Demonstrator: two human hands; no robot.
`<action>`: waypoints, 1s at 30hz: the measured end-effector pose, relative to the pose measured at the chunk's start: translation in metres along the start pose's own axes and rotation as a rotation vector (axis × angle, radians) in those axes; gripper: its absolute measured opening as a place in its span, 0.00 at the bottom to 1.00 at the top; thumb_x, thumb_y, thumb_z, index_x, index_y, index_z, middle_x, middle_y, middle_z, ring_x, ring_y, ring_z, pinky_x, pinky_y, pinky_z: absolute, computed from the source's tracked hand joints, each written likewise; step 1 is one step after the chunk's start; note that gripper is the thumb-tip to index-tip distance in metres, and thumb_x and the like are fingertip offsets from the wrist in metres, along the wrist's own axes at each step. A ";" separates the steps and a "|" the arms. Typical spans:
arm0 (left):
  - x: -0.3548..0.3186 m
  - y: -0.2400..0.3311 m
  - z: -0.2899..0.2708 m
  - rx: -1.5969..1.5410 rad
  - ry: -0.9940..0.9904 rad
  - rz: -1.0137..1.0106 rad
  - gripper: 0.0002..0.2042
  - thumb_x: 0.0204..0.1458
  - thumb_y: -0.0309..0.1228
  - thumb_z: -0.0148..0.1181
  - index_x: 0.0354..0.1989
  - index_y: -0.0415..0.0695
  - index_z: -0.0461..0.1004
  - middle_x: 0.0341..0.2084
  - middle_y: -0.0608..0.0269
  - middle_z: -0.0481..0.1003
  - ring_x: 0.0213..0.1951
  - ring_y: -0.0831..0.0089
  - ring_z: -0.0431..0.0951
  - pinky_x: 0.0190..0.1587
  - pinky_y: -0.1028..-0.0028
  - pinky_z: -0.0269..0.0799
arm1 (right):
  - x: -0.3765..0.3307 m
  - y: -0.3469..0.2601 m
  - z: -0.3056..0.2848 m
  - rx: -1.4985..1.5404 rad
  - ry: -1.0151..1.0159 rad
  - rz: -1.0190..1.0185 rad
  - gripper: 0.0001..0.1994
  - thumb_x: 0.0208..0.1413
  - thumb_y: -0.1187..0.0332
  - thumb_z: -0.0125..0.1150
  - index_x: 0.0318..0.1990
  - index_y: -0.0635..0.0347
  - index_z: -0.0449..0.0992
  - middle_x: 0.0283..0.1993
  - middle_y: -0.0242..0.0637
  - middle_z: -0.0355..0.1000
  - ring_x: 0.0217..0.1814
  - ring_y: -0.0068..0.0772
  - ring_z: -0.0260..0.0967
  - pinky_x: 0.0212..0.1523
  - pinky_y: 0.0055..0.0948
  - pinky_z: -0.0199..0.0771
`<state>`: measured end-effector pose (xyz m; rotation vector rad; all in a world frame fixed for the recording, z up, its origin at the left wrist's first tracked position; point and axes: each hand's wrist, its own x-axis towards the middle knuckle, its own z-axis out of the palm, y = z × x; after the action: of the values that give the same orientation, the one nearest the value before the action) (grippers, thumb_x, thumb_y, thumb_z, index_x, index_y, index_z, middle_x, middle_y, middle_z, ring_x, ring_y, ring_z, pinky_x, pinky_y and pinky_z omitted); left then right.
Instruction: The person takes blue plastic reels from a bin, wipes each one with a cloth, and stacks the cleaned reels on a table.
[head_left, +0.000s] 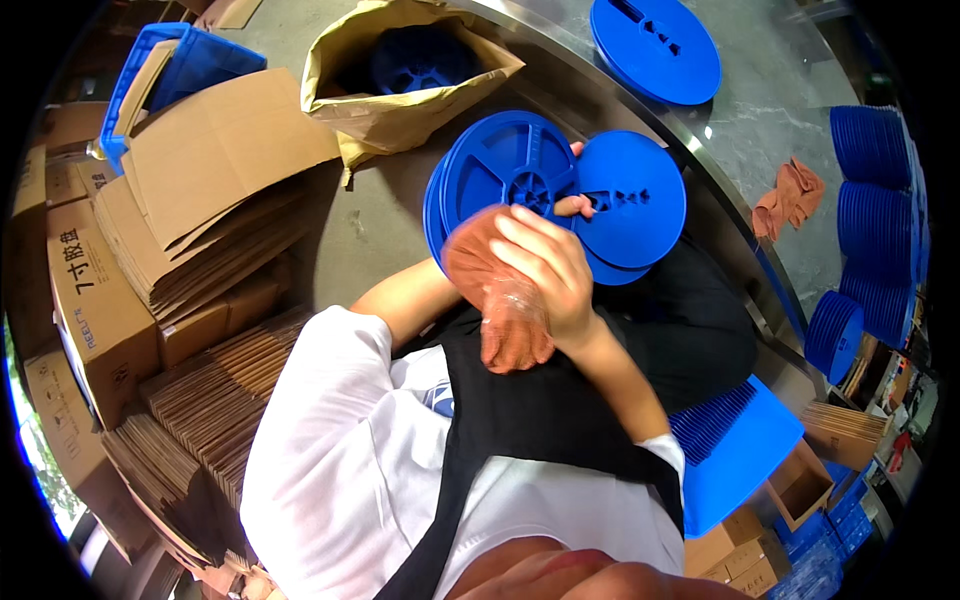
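My left hand (574, 206) is mostly hidden behind a pair of blue plastic reels. Its bare fingertips show at the edge between the left reel (508, 150), with a spoked face, and the right reel (640, 205), with a smooth face and cut-out slots. In front of the left reel, my right hand (550, 265) is closed around a crumpled reddish-brown cloth glove (515, 335), its bare fingers lying over the fabric. The glove overlaps the lower part of the left reel.
Beyond the reels stands an open yellow-brown sack (400, 125) with a blue reel inside. On the metal table lie another blue reel (657, 50), a brown glove (788, 198) and stacked blue reels (875, 230). Flattened cartons (225, 150) pile up at left; a blue bin (745, 450) sits right.
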<state>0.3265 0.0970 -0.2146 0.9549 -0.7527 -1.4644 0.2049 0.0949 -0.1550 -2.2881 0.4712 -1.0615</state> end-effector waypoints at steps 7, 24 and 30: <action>-0.014 0.007 -0.002 -0.049 -0.004 -0.017 0.26 0.52 0.25 0.57 0.60 0.37 0.59 0.45 0.53 0.73 0.49 0.67 0.73 0.53 0.67 0.69 | 0.064 0.058 0.003 -0.022 0.087 0.457 0.26 0.29 0.77 0.68 0.45 0.57 0.72 0.47 0.41 0.71 0.51 0.46 0.67 0.54 0.37 0.66; -0.010 0.013 -0.017 -0.103 -0.026 -0.126 0.25 0.53 0.25 0.56 0.60 0.37 0.59 0.45 0.53 0.73 0.49 0.67 0.73 0.53 0.67 0.69 | -0.035 0.051 -0.031 -0.436 0.206 0.349 0.25 0.32 0.79 0.62 0.45 0.60 0.72 0.52 0.42 0.69 0.59 0.47 0.63 0.58 0.40 0.61; -0.020 0.015 -0.027 -0.122 0.001 -0.140 0.24 0.53 0.26 0.56 0.59 0.37 0.60 0.45 0.54 0.73 0.49 0.67 0.73 0.53 0.67 0.69 | -0.060 0.056 -0.061 -0.487 0.152 0.285 0.19 0.38 0.74 0.64 0.44 0.60 0.74 0.51 0.42 0.71 0.55 0.46 0.66 0.56 0.39 0.64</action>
<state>0.3572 0.1166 -0.2105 0.9298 -0.5976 -1.6125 0.1158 0.0622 -0.1932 -2.4474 1.1915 -1.0632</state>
